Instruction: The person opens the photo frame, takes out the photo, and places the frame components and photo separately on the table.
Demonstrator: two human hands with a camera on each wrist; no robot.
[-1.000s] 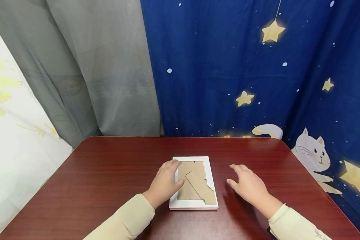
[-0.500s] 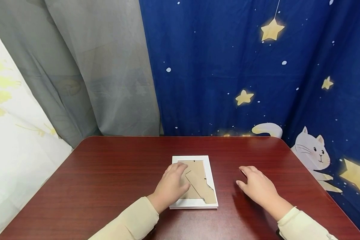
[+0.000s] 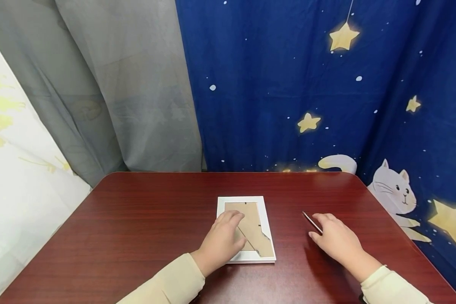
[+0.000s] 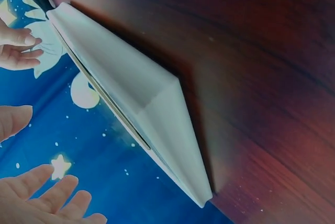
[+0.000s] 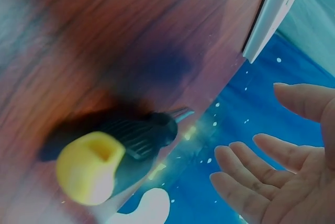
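Note:
A white picture frame (image 3: 267,236) lies back side up on the table, its tan backing board (image 3: 252,217) showing a diagonal line and torn-looking white edge at lower right. My left hand (image 3: 221,242) is over the frame's left part, fingers relaxed and spread, covering some of the board. In the left wrist view its fingers stay apart from the frame's side. Right of the frame is a screwdriver (image 3: 312,223); only its metal shaft shows from the head, with my right hand (image 3: 338,242) hiding the handle. The right wrist view shows the black-and-yellow handle (image 5: 141,137) on the table, beside loose, empty fingers.
The dark red wooden table (image 3: 156,211) has rounded far corners. Behind it hang a grey curtain (image 3: 152,105) and a blue curtain (image 3: 258,84) with stars and a white cat. White cloth (image 3: 23,202) hangs at the left.
My left hand has moved right, farther over the frame. My right hand has moved right, away from the frame, and the screwdriver's shaft has come into sight. The frame stays put.

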